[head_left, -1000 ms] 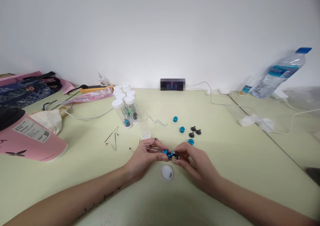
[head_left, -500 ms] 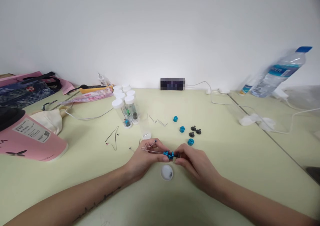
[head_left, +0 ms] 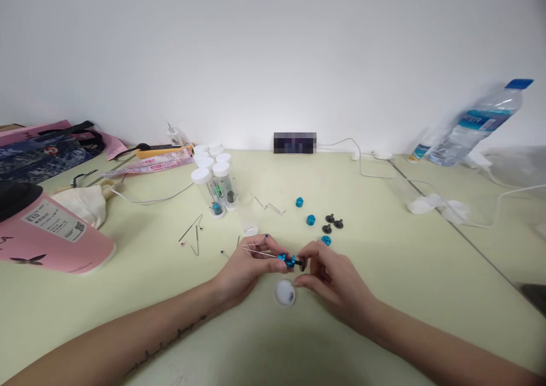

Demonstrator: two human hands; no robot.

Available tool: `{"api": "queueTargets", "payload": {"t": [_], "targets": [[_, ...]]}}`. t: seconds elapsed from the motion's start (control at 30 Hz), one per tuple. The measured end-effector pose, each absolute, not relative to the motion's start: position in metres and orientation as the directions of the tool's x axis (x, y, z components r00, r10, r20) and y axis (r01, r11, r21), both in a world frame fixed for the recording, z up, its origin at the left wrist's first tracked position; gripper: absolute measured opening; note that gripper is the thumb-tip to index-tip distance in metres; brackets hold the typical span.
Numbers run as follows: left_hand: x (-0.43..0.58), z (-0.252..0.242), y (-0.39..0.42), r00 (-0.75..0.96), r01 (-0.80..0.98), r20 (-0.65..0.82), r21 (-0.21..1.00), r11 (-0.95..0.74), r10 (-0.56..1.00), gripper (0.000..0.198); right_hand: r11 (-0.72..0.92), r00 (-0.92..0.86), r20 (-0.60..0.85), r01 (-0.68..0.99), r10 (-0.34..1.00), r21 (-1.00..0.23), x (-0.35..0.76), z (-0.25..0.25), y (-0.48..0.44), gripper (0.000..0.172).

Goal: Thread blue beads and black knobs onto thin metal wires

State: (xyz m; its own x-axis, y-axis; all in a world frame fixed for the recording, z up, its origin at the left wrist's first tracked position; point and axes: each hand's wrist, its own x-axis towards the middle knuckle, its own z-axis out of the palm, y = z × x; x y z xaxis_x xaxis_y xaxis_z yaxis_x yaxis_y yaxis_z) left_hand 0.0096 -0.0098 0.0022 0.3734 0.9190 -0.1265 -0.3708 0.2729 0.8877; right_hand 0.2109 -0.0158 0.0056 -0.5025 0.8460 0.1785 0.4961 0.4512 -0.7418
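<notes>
My left hand pinches a small blue metal fitting with a thin bent wire sticking out to the left of it. My right hand meets it from the right, thumb and forefinger closed on a black screw at the fitting's end. Both hands hover just above the pale green table. A white cap lies directly under them. Loose blue nuts and black screws lie just beyond my right hand.
Capped clear vials stand at centre left, with bent wires near them. A pink bag and cloth pouch lie at left. A water bottle and white cables are at right.
My right fingers have shifted slightly on the black screw at the fitting's end; the fitting sits a touch higher. Everything on the table stays put.
</notes>
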Motion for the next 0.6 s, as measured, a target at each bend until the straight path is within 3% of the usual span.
{"api": "queueTargets", "payload": {"t": [0.13, 0.23, 0.3, 0.4, 0.47, 0.53, 0.6], "targets": [[0.0106, 0.0032, -0.0105, 0.352, -0.390, -0.142, 0.876, 0.283, 0.925, 0.016, 0.460, -0.489, 0.225, 0.438, 0.843, -0.772, 0.2112, 0.0100, -0.0104, 0.025], [0.0108, 0.0038, -0.0104, 0.369, -0.383, -0.144, 0.877, 0.291, 0.918, 0.016, 0.390, -0.451, 0.173, 0.448, 0.875, -0.804, 0.2102, 0.0105, -0.0068, 0.033], [0.0104, 0.0035, -0.0098, 0.360, -0.395, -0.146, 0.871, 0.292, 0.922, 0.015, 0.368, -0.450, 0.150, 0.448, 0.880, -0.815, 0.2096, 0.0087, -0.0069, 0.026], [0.0095, 0.0029, -0.0090, 0.333, -0.413, -0.169, 0.858, 0.305, 0.927, 0.013, 0.408, -0.443, 0.213, 0.410, 0.871, -0.816, 0.2098, 0.0050, -0.0098, 0.003], [0.0091, 0.0030, -0.0090, 0.327, -0.412, -0.183, 0.856, 0.314, 0.927, 0.014, 0.444, -0.438, 0.264, 0.385, 0.860, -0.809, 0.2107, 0.0036, -0.0114, 0.009], [0.0090, 0.0035, -0.0096, 0.327, -0.403, -0.184, 0.860, 0.313, 0.927, 0.014, 0.455, -0.448, 0.264, 0.397, 0.854, -0.797, 0.2117, 0.0039, -0.0117, 0.002], [0.0092, 0.0040, -0.0102, 0.341, -0.386, -0.180, 0.868, 0.312, 0.923, 0.015, 0.453, -0.477, 0.229, 0.431, 0.849, -0.780, 0.2123, 0.0053, -0.0107, 0.016]]}}
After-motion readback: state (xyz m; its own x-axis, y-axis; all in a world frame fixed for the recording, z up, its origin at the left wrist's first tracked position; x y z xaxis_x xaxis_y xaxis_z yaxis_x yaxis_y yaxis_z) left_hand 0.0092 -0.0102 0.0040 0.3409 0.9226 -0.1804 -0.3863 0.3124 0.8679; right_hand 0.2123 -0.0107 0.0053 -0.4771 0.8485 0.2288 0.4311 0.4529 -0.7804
